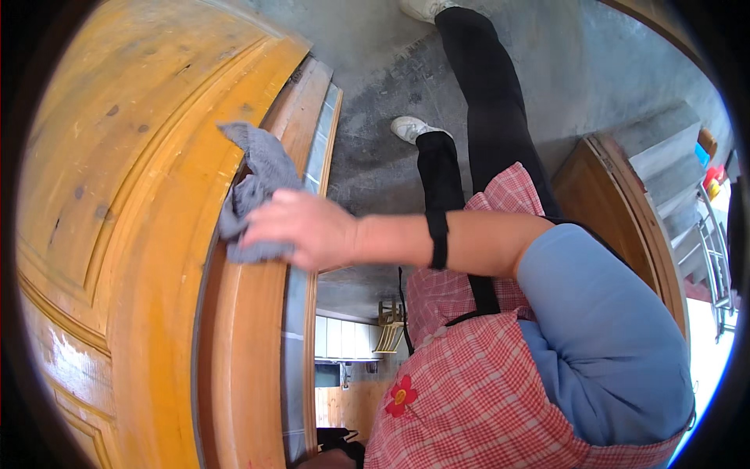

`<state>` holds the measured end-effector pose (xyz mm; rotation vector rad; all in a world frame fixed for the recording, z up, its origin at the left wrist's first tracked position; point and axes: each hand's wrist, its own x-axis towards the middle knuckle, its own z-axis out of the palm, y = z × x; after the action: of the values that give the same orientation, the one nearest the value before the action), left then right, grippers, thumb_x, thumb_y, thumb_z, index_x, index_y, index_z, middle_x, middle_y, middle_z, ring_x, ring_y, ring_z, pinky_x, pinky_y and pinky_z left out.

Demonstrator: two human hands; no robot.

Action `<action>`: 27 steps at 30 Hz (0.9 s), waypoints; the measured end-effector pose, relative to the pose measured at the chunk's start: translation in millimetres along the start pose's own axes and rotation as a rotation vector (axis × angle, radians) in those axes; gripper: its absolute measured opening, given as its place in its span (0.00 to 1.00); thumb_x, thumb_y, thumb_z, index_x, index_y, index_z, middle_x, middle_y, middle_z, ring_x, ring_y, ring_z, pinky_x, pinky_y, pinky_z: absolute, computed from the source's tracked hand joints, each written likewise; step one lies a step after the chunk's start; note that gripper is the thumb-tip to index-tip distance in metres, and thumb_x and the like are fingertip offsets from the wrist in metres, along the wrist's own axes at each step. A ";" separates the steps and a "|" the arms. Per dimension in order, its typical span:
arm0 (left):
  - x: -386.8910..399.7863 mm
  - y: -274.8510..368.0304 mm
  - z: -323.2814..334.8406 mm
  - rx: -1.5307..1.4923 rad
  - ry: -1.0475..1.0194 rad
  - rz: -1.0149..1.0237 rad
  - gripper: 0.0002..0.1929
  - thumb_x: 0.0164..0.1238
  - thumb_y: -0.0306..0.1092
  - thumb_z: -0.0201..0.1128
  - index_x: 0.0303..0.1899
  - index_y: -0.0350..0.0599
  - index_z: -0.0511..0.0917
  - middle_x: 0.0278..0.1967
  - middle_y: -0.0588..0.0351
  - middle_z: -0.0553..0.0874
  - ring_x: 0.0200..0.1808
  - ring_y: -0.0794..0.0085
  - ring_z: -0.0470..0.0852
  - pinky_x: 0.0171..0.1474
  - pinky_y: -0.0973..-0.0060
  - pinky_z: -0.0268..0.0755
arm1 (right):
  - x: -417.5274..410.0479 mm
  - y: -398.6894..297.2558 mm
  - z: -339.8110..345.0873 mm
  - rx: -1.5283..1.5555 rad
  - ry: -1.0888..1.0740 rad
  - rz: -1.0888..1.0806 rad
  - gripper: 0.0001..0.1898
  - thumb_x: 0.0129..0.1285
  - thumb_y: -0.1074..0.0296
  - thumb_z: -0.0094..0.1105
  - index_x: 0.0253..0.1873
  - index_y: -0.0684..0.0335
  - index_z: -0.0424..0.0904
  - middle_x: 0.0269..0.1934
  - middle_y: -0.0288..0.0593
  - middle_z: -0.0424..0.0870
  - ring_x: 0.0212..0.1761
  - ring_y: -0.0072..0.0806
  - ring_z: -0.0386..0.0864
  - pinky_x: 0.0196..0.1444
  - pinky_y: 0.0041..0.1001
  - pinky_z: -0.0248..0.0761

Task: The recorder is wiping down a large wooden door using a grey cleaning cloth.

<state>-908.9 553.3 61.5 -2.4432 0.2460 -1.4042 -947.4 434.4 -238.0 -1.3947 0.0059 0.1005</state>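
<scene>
My right hand (299,228) reaches across from the right and holds a crumpled grey cloth (263,158). The hand is slightly blurred. Against the edge of a yellow-brown varnished wooden door (158,223), the cloth drapes over the gap beside the wooden door frame (258,328). Part of the cloth lies hidden beneath my fingers. My left hand is out of view; at the bottom edge only a sliver of skin shows next to a black strap.
Grey concrete floor (375,82) lies around my white shoes (413,128). Another wooden door panel (615,193) stands at the right, before concrete steps (665,140) and a metal rack (712,252). Beyond the frame are a wooden chair (389,328) and white cabinets (345,337).
</scene>
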 end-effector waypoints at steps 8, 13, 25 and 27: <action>4.6 3.9 15.4 -0.012 -0.031 0.034 0.17 0.80 0.32 0.48 0.58 0.30 0.76 0.54 0.40 0.83 0.64 0.51 0.73 0.71 0.60 0.58 | 28.6 124.5 -38.4 -0.282 0.010 0.371 0.19 0.55 0.77 0.57 0.53 0.54 0.82 0.48 0.43 0.84 0.51 0.47 0.76 0.56 0.41 0.71; 3.7 -6.9 19.0 0.020 -0.041 0.075 0.17 0.80 0.32 0.47 0.58 0.30 0.76 0.54 0.39 0.82 0.64 0.50 0.73 0.70 0.60 0.58 | 2.8 -7.6 4.3 0.051 -0.107 -0.041 0.19 0.48 0.78 0.59 0.47 0.52 0.83 0.46 0.38 0.81 0.44 0.42 0.76 0.50 0.40 0.71; 2.4 6.4 39.4 -0.029 -0.060 0.097 0.17 0.80 0.32 0.47 0.58 0.30 0.75 0.55 0.39 0.82 0.64 0.50 0.72 0.70 0.59 0.59 | 40.4 154.6 -44.3 -0.324 -0.052 0.461 0.21 0.53 0.75 0.58 0.53 0.51 0.82 0.51 0.41 0.85 0.52 0.47 0.78 0.56 0.41 0.74; 4.3 3.8 45.2 -0.046 -0.063 0.103 0.17 0.80 0.32 0.47 0.59 0.30 0.75 0.55 0.39 0.82 0.64 0.50 0.72 0.70 0.59 0.59 | 42.9 143.8 -43.6 -0.378 -0.134 0.507 0.19 0.53 0.77 0.55 0.50 0.53 0.82 0.47 0.42 0.85 0.50 0.49 0.77 0.52 0.42 0.73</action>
<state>-867.8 556.7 42.4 -2.4685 0.3872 -1.2906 -913.0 419.1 -389.7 -1.7352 0.2408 0.6443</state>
